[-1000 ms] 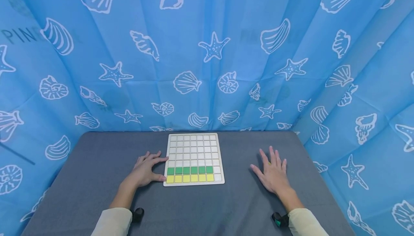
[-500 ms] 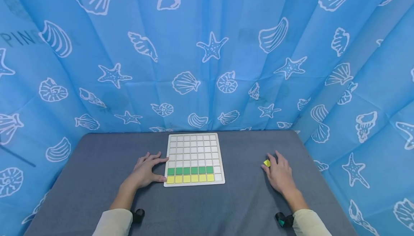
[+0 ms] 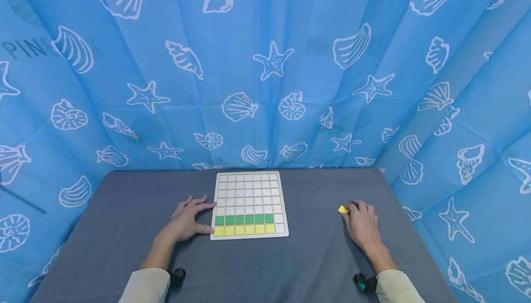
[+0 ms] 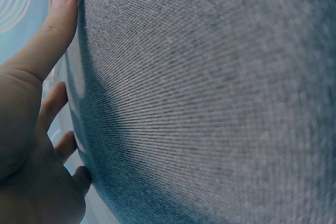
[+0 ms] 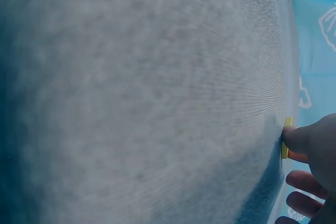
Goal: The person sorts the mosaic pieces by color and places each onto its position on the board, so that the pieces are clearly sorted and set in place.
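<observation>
A white grid board point(image 3: 249, 190) lies flat at the middle of the table in the head view. Its nearest row has yellow square tiles point(image 3: 239, 230) and the row behind it green ones point(image 3: 239, 220), with a white cell at the right end of both rows. My left hand point(image 3: 184, 220) rests by the board's left side, thumb and index fingertips touching its edge, the fingers spread. Well to the right, my right hand point(image 3: 362, 224) pinches a loose yellow tile point(image 3: 343, 209) between thumb and fingers. In the right wrist view that tile point(image 5: 286, 137) stands edge-on at the thumb.
Grey cloth covers the table point(image 3: 311, 266). A blue curtain point(image 3: 265, 123) with white shell and starfish prints hangs behind it and along the sides. Dark straps with small devices sit on both wrists.
My right hand has shifted slightly right and its fingers have drawn in from spread to a pinch on the yellow tile, uncovering part of it. My left hand and the board stay put.
</observation>
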Motion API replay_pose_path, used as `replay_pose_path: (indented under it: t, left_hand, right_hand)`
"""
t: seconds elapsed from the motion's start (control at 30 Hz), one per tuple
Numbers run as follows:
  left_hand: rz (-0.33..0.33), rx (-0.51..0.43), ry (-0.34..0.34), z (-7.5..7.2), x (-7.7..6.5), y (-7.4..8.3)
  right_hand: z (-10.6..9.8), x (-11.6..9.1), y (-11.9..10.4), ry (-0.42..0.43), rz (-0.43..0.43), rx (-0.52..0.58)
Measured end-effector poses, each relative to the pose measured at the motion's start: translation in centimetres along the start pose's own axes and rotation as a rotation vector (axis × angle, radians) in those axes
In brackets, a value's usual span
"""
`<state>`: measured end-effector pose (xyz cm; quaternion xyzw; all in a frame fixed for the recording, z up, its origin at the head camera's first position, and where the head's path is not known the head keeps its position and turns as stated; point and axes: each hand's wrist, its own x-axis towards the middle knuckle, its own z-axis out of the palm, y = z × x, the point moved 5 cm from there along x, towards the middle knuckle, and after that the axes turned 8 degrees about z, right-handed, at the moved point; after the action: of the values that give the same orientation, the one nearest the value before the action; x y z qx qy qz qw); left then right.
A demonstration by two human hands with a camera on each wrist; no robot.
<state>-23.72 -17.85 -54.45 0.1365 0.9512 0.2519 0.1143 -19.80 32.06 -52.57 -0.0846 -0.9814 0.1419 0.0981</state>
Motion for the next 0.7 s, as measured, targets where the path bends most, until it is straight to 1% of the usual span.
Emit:
replay_pose_path:
  t: [0.27, 0.33, 0.53, 0.7]
  left_hand:
    - [-0.01, 0.001, -0.006, 0.1, 0.0, -0.1]
    - [-0.013, 0.002, -0.007, 0.1, 0.0, -0.1]
    - [-0.012, -0.005, -0.011, 0.1, 0.0, -0.2]
    - [0.0, -0.008, -0.009, 0.0, -0.1, -0.1]
  right_hand:
    - [-0.4, 0.5, -0.3, -0.024, 0.0, 0.024]
    - [-0.5, 0.7, -0.4, -0.047, 0.003, 0.04]
    - [-0.5, 0.9, -1.0, -0.153, 0.022, 0.168]
    - [-0.4, 0.9, -2.0, -0.191, 0.036, 0.231]
